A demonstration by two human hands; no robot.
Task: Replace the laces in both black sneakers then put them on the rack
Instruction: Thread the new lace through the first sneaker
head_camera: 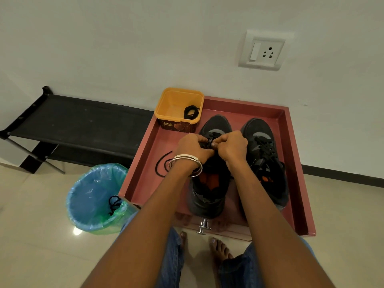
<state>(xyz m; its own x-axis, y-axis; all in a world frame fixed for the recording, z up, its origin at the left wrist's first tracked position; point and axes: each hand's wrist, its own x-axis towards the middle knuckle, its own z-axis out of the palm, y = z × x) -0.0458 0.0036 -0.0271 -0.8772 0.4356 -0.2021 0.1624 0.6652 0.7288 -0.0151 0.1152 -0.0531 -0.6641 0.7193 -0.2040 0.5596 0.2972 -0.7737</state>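
— What was recorded along the left side?

— A black rack [83, 119] was noted against the wall, bare of shoes. Nearer, a lined bin [96, 197] was listed on the floor, with a discarded black lace [113, 204] hung inside it, judged to be an old one thrown out.

— And in the pink tray [295, 163]?

— A yellow tub [178, 109] was logged at the far left corner, a coiled lace [190, 112] kept in it, presumably held in reserve for the second shoe. A loose lace [163, 164] was seen curled on the tray floor beside the left wrist.

— The hands?

— The left hand [192, 147] and the right hand [232, 145] were found closed, fingers curled and pinching the lace at the upper eyelets of the left sneaker [207, 196]. They were held close together, almost touching, seemingly so that the lace could be threaded or drawn tight.

— The other shoe?

— The right sneaker [264, 156] was entered just beside the first, laced and untouched. Whether its lace was new could not be told. Both toes were pointed at the wall.
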